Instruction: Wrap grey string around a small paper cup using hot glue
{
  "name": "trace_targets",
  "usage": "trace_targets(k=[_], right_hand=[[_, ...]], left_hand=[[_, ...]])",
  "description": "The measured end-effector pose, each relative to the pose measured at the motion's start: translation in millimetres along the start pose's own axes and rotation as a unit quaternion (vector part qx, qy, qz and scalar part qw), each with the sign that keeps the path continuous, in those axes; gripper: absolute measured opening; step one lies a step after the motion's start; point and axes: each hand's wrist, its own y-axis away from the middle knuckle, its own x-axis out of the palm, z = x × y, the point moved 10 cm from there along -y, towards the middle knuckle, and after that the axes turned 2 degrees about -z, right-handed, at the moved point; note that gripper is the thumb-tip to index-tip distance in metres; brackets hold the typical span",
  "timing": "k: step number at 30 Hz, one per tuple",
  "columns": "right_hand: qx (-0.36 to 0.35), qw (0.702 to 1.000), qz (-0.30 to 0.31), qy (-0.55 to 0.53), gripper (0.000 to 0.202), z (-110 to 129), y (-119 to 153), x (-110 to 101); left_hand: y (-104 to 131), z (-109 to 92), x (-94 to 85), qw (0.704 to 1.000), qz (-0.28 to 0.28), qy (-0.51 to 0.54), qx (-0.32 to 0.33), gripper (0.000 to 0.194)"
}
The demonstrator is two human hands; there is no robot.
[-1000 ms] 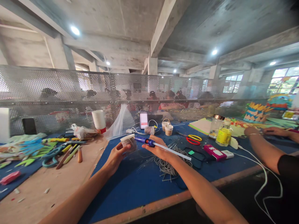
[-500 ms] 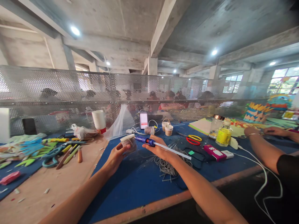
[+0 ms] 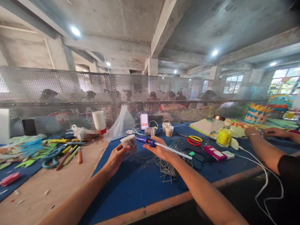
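My left hand (image 3: 116, 156) grips a small clear cup with a white rim (image 3: 128, 142), held tilted above the blue table cover (image 3: 131, 187). My right hand (image 3: 160, 151) holds a blue glue gun (image 3: 146, 141) with a white glue stick (image 3: 174, 151) sticking out behind it toward the right. The gun's nozzle points at the cup and nearly touches it. A tangle of grey cord (image 3: 167, 167) lies on the cover just under my right wrist.
A perforated metal screen (image 3: 70, 90) runs along the table's back. Scissors, pencils and foam cut-outs (image 3: 56, 151) lie at left; red-yellow scissors (image 3: 193, 139), a yellow bottle (image 3: 224, 135) and a pink box (image 3: 215, 152) at right. Another person's forearms (image 3: 264, 147) rest at right.
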Motion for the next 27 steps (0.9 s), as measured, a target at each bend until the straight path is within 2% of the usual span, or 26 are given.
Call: trace_targets(k=[8, 27], right_hand=[[0.007, 1.000, -0.002, 0.010, 0.042, -1.3, -0.5, -0.3], [0.026, 1.000, 0.002, -0.006, 0.041, -7.3, 0.0, 1.2]], left_hand=[[2.6, -2.8, 3.7, 1.000, 0.008, 0.013, 0.000, 0.054], [-0.2, 0.7, 3.0, 0.999, 0.021, 0.038, -0.002, 0.058]])
